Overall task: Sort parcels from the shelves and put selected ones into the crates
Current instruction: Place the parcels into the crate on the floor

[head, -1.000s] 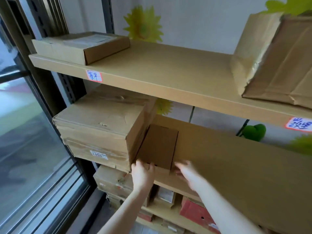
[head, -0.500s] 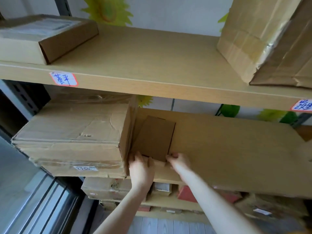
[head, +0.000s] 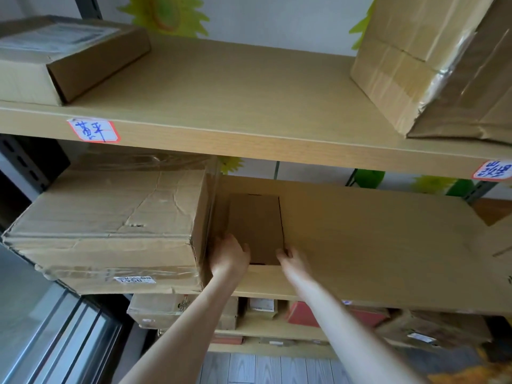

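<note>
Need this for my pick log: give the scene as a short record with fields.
target: small box, middle shelf
left neighbour: large crumpled box
right neighbour: long flat carton
left hand: grips small box's lower left corner
right hand: grips its lower right edge
upper shelf: flat box left, taped box right
crates: none in view

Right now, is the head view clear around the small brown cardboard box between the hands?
Head view: small brown cardboard box shaded under the pale wooden shelf but sharp-edged; left hand and right hand barely blurred; glare on taped carton top right; bottom-right corner smeared.
</note>
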